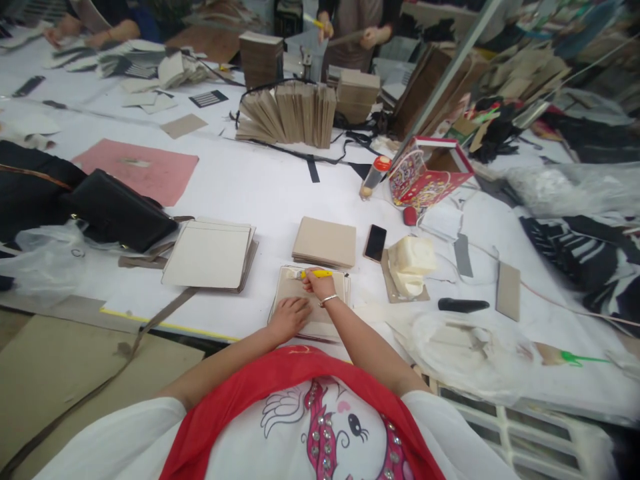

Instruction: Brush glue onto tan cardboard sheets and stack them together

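My right hand (319, 285) is closed round a yellow-handled brush (311, 273), its tip resting on the far edge of a beige cardboard piece (289, 288) lying on a small stack in front of me. Pressed flat on the near part of that piece is my left hand (290, 316), fingers spread. A second stack of beige boards (325, 242) lies just beyond it. To the left is a wider pile of cream boards (209, 254).
A phone (375, 242), a pale block on a board (410, 265), a black tool (463, 305) and a grey card (508, 291) lie to the right. A black bag (117, 210) sits left. Two people work at the table's far side behind cardboard stacks (290, 113).
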`<state>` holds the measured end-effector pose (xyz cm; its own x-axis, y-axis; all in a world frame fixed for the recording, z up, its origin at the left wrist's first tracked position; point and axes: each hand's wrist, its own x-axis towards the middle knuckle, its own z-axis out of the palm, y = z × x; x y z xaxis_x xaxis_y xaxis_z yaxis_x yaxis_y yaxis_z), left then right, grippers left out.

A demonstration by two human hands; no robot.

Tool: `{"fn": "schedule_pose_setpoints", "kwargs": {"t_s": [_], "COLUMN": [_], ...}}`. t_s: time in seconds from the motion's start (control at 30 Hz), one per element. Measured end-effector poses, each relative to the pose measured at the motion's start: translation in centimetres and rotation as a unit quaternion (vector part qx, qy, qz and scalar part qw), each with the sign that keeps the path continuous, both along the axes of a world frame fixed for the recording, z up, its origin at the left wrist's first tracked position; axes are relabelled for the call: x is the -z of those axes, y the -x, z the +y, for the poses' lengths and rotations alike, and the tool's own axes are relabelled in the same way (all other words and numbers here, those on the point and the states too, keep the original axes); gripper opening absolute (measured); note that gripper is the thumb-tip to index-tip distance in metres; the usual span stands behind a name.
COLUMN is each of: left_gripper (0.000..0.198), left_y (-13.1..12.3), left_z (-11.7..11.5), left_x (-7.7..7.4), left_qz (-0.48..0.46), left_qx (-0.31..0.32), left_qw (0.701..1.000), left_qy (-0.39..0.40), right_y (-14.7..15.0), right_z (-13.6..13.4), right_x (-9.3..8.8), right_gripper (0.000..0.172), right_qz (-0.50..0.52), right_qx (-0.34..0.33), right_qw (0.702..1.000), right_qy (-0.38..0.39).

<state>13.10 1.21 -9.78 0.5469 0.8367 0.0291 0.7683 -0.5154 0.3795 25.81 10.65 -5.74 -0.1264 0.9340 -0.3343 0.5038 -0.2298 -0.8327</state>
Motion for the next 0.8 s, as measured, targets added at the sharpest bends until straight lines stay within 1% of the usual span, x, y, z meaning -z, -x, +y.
{"fn": "schedule_pose_setpoints", "kwargs": {"t_s": [0.07, 0.13, 0.2, 0.27, 0.4, 0.47, 0.53, 0.57, 0.6, 0.63, 0.7, 0.77, 0.8], "left_gripper": [0.034, 0.033, 0.033, 0.033, 0.034, 0.035, 0.035, 0.035, 0.034, 0.034, 0.033, 0.036, 0.038], "left_y": [0.2, 0.2, 0.2, 0.2, 0.4, 0.5, 0.6, 0.6, 0.6, 0.5, 0.1, -0.3, -0.4], "left_z": [0.0, 0.0, 0.0, 0.0, 0.0, 0.3, 0.5, 0.4, 0.1, -0.4, -1.1, -1.0, -0.4], "left_x": [0.1, 0.3, 0.5, 0.8, 1.5, 1.9, 2.1, 2.0, 1.8, 1.5, 0.9, 0.7, 0.5], "left_qz": [-0.001, -0.004, -0.008, -0.013, -0.029, -0.036, -0.045, -0.049, -0.052, -0.052, -0.051, -0.061, -0.081], "left_qx": [0.003, 0.007, 0.012, 0.017, 0.029, 0.033, 0.028, 0.025, 0.023, 0.022, 0.030, 0.024, 0.016], "left_qw": [1.000, 1.000, 1.000, 1.000, 0.999, 0.998, 0.998, 0.998, 0.998, 0.998, 0.998, 0.998, 0.997], "left_qy": [-0.006, -0.011, -0.017, -0.022, -0.027, -0.029, -0.035, -0.038, -0.041, -0.041, -0.034, -0.018, -0.007], "right_y": [-2.3, -5.4, -8.4, -11.1, -15.6, -17.6, -19.3, -20.0, -20.6, -21.1, -21.8, -22.4, -22.6], "right_z": [0.0, -0.4, -1.1, -2.0, -4.4, -5.8, -7.1, -7.8, -8.4, -8.9, -9.3, -8.9, -8.4], "right_x": [0.4, 0.5, 0.2, -0.2, -1.1, -1.2, -0.8, -0.3, 0.3, 1.1, 3.4, 6.3, 7.7], "right_gripper": [0.020, 0.019, 0.019, 0.020, 0.026, 0.031, 0.031, 0.030, 0.028, 0.026, 0.024, 0.024, 0.025], "right_qz": [0.026, 0.058, 0.070, 0.063, 0.042, -0.006, -0.128, -0.209, -0.294, -0.362, -0.448, -0.488, -0.499], "right_qx": [0.071, 0.152, 0.204, 0.226, 0.236, 0.219, 0.171, 0.135, 0.100, 0.062, 0.010, -0.029, -0.038], "right_qw": [0.997, 0.985, 0.974, 0.970, 0.970, 0.976, 0.975, 0.965, 0.946, 0.925, 0.884, 0.857, 0.847], "right_qy": [0.027, 0.055, 0.066, 0.063, 0.040, -0.006, -0.060, -0.080, -0.093, -0.102, -0.133, -0.165, -0.179]}}
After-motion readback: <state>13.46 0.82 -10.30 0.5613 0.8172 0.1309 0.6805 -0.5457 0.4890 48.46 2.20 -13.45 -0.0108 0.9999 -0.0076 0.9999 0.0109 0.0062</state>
